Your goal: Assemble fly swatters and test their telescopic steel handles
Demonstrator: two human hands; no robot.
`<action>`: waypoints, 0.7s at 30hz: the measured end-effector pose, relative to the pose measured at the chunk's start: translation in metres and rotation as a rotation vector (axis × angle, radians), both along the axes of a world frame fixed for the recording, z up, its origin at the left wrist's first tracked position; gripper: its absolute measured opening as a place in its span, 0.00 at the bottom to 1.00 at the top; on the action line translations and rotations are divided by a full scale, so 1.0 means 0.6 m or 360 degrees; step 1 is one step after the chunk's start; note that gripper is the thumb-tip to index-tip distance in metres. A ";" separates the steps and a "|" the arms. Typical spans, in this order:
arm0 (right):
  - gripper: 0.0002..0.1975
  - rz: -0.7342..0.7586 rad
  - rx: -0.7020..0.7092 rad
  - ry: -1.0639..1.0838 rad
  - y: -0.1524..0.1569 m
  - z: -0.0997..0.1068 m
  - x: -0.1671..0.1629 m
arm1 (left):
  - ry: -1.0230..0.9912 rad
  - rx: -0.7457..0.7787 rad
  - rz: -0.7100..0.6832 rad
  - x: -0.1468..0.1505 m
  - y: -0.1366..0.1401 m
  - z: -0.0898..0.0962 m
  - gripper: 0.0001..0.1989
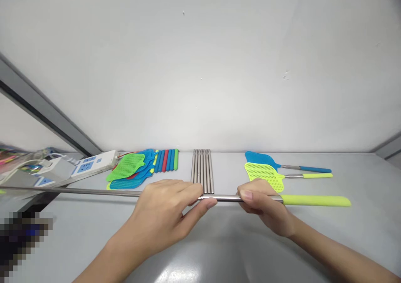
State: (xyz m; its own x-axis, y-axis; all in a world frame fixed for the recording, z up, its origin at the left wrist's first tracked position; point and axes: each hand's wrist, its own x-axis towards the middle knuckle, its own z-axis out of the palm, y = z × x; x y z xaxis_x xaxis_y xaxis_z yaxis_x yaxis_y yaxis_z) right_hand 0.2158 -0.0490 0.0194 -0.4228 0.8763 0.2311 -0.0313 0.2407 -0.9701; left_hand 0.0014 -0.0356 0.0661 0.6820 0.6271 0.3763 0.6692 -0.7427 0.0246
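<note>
A telescopic fly swatter (225, 198) lies level across my view, its metal rod drawn out far to the left. Its yellow-green grip (316, 200) points right, and the far end is cut off at the left edge, where a bit of yellow-green shows. My left hand (166, 210) is closed around the rod, thumb and forefinger near a joint between sections. Closer to the grip, my right hand (263, 205) wraps the thicker metal section, thumb on top. Just beyond the hands, several loose metal rods (203, 170) lie side by side.
Green, blue and red swatter heads (127, 168) are piled at the left, beside a row of coloured grips (166, 160). Two complete swatters, blue (261, 159) and yellow-green (266, 176), lie at the right. A power strip (94, 162) with plugged-in adapters stands far left. A wall (200, 78) closes the table's back.
</note>
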 end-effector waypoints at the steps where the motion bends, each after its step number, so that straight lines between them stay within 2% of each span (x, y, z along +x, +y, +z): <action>1: 0.19 0.0000 -0.0004 0.0012 0.000 -0.001 0.000 | 0.0013 -0.0016 0.0007 -0.001 0.001 0.000 0.17; 21: 0.20 -0.0023 0.0153 -0.0049 0.006 0.000 0.020 | 0.0016 0.0085 -0.0019 -0.006 0.005 0.005 0.17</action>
State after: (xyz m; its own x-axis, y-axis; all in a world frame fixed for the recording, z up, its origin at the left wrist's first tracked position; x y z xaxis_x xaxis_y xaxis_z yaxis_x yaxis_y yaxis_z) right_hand 0.2278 -0.0453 0.0197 -0.4183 0.8568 0.3016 0.0026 0.3332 -0.9429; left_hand -0.0023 -0.0326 0.0692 0.6934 0.5982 0.4018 0.6603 -0.7507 -0.0218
